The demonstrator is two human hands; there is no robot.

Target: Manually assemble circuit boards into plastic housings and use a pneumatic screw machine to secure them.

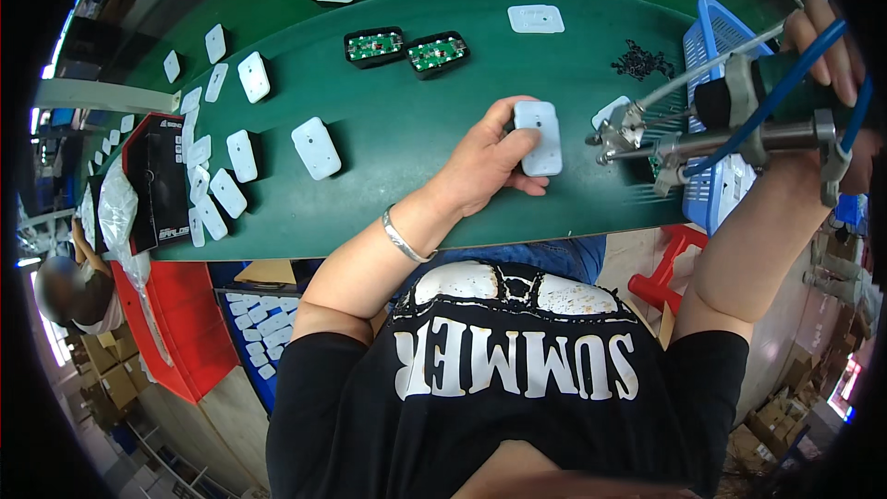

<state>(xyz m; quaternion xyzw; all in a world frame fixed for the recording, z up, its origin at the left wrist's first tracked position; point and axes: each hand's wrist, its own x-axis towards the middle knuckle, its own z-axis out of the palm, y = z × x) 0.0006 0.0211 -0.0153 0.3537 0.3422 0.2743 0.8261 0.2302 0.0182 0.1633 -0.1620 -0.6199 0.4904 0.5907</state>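
Within the left hand (485, 162) lies a white, round-cornered case (543, 153), dark-dotted.

A tool (711, 103) and circuit boards (376, 46) show a workshop.

Your worktable (397, 208) has a green top, its edges curved by the lens. You have a red stool (658, 285) below the table edge on your right. On your left stands a large red structure (189, 333), kind unclear. The floor (226, 420) beneath you is pale. Cardboard boxes (118, 384) are piled at your left; bright light (57, 46) shows at the upper left.
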